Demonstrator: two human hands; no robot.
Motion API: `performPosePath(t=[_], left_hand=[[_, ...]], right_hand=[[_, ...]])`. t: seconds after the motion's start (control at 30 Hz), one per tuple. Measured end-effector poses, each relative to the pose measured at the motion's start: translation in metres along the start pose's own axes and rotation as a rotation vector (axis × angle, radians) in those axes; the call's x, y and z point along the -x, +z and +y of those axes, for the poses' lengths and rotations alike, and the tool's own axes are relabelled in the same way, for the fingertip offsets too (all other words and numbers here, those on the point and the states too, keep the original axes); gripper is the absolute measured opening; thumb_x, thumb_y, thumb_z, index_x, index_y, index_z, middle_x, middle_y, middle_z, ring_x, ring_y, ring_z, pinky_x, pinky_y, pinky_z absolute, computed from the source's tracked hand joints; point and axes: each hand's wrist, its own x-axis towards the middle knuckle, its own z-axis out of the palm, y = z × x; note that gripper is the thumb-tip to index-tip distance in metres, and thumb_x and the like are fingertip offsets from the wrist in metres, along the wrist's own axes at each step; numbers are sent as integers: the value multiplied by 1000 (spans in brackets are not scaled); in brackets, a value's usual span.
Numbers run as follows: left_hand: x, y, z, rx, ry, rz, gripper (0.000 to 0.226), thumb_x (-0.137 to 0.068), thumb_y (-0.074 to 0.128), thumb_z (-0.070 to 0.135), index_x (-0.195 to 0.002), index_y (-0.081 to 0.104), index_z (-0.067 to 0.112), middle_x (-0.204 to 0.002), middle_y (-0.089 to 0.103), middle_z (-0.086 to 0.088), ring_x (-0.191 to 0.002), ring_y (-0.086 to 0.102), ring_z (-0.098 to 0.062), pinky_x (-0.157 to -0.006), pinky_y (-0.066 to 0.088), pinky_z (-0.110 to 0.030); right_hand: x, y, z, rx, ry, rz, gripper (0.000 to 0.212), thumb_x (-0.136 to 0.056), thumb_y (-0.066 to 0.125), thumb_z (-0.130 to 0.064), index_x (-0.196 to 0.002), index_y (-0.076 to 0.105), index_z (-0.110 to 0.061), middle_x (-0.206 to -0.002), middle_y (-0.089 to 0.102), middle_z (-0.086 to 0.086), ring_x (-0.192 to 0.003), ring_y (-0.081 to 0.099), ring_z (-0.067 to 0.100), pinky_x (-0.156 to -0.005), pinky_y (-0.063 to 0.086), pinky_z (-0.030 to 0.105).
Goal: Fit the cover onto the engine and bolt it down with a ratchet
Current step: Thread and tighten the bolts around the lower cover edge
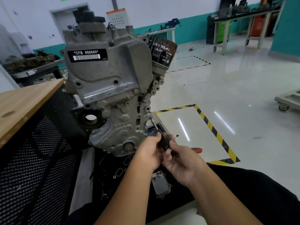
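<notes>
Ratchet (162,140), mostly hidden by both hands, its tip at a bolt at the engine's (110,82) 4 o'clock; left hand (150,153) and right hand (181,161) together, gripping it.

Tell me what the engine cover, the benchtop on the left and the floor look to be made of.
Engine cover: cast metal, likely aluminium; dull grey, grainy surface.
Benchtop: wood or wood laminate; tan with visible grain.
Floor: glossy tile or coated surface; it mirrors the ceiling lights.

Grey engine (110,88), black barcode label (86,55), yellow-black striped floor tape (215,135)
</notes>
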Motion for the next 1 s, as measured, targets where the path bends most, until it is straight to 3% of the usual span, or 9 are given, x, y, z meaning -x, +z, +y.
performPosePath(t=[0.17,0.27,0.4,0.57,0.63,0.73,0.8,0.93,1.0], left_hand=[[-14,4,-6,-115,64,130,13,-99,62,24,-99,65,11,-95,73,-10,-73,70,-24,-45,50,-27],[-14,5,-8,-55,51,96,21,-99,61,27,-88,69,11,-88,76,-8,-64,72,-22,-51,52,-29],[-10,1,-1,-31,47,-9,49,-105,48,27,-72,80,9,-90,79,-7,-55,69,-23,-44,52,-28],[-9,6,0,-151,99,167,18,-92,72,23,-94,69,5,-92,76,-13,-71,73,-27,-50,53,-31],[-7,4,-3,-87,68,141,22,-89,76,28,-92,69,7,-90,76,-10,-70,73,-25,-51,53,-29],[-5,3,-2,57,-4,32,31,-98,62,30,-86,73,4,-92,77,-12,-63,73,-26,-44,52,-29],[-10,1,-1,44,23,20,34,-102,53,23,-89,75,1,-90,78,-13,-61,72,-27,-48,55,-33],[-18,1,-3,-43,79,106,15,-100,57,13,-97,64,0,-79,74,-14,-70,73,-29,-66,60,-41],[-20,0,-6,-67,102,152,15,-91,71,14,-95,68,0,-84,73,-15,-73,71,-31,-72,58,-42]], right_hand=[[-13,-8,0,870,-596,294,13,-90,75,-18,-96,64,-16,-80,69,0,-64,67,12,-51,48,17],[-13,-10,-2,673,-504,255,13,-92,73,-17,-99,62,-11,-86,71,6,-57,65,5,-44,45,12],[-1,-3,-8,-39,-34,-43,19,-101,61,-15,-114,71,-5,-105,75,14,-80,68,16,-43,51,18],[-12,-5,-8,804,-553,248,18,-87,77,-16,-91,60,-12,-70,73,9,-51,68,21,-48,56,33],[-17,-10,-1,772,-592,254,16,-87,77,-17,-90,62,-15,-66,72,4,-51,68,18,-48,56,33],[-5,-5,0,151,-144,20,14,-97,67,-13,-106,75,-6,-85,74,11,-46,60,14,-40,49,23],[-4,-6,-4,-12,-31,-33,18,-99,63,-14,-105,79,-9,-91,75,13,-47,58,11,-40,48,19],[-11,-14,-3,748,-505,211,13,-88,77,-12,-95,66,-12,-68,71,5,-49,64,15,-48,51,25],[-19,-15,1,748,-600,274,20,-82,82,-15,-86,63,-20,-65,69,-2,-54,65,3,-52,47,11]])
